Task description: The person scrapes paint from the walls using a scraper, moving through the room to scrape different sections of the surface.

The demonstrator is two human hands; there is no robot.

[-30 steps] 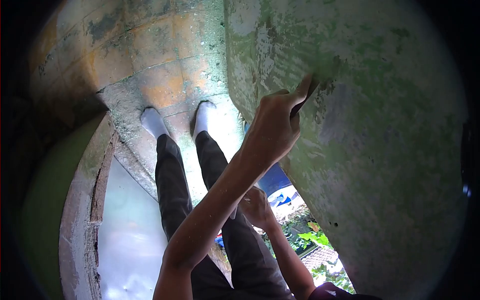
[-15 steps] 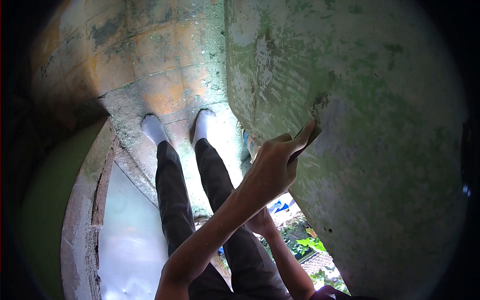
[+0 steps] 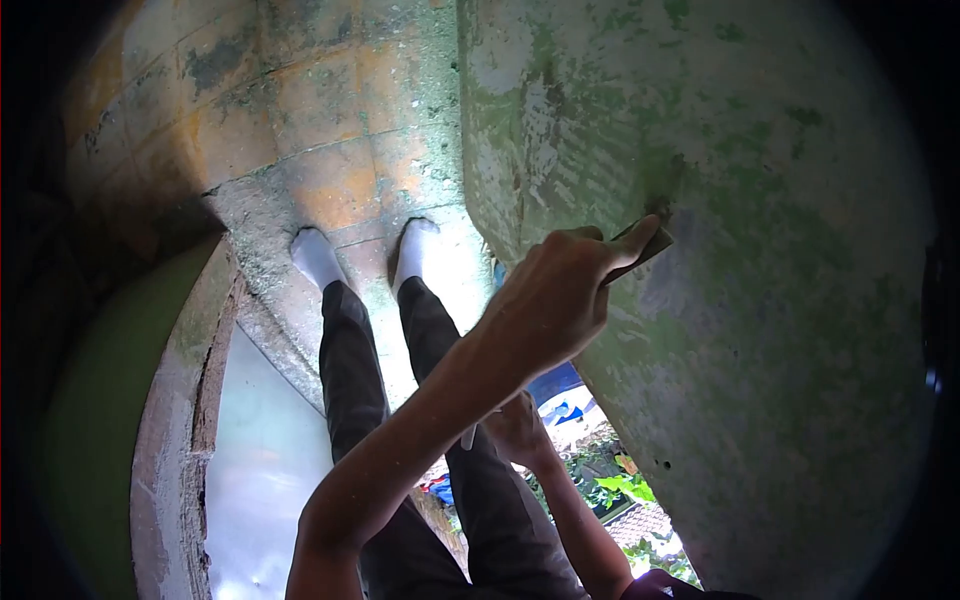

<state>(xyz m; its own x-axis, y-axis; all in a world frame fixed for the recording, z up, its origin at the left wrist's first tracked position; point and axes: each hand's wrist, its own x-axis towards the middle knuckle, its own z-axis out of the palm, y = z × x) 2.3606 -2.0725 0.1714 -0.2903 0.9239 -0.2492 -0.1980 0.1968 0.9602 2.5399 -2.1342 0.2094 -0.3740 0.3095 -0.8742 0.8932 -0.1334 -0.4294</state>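
My left hand [image 3: 560, 285] reaches across my body to the right, closed around a flat scraper [image 3: 645, 252]. The thumb is stretched along the scraper, and its edge is at the wall [image 3: 740, 330]. Patchy green paint or growth covers this wall, with a paler grey patch and a dark spot near the scraper. Lower down, partly behind my left forearm, my right hand [image 3: 520, 432] is closed. From it sticks out a thin pale piece [image 3: 468, 437], whose kind I cannot make out.
I stand in white socks [image 3: 318, 258] on stained floor tiles [image 3: 325, 185]. To the left are a worn wooden edge [image 3: 180, 400] and a shiny grey sheet [image 3: 265, 450]. Green leaves [image 3: 630, 487] and a blue item [image 3: 555, 382] show below the wall's edge.
My left hand and the scraper have moved up and to the right along the wall. My right hand shows more now, with the pale piece visible. The view has shifted slightly.
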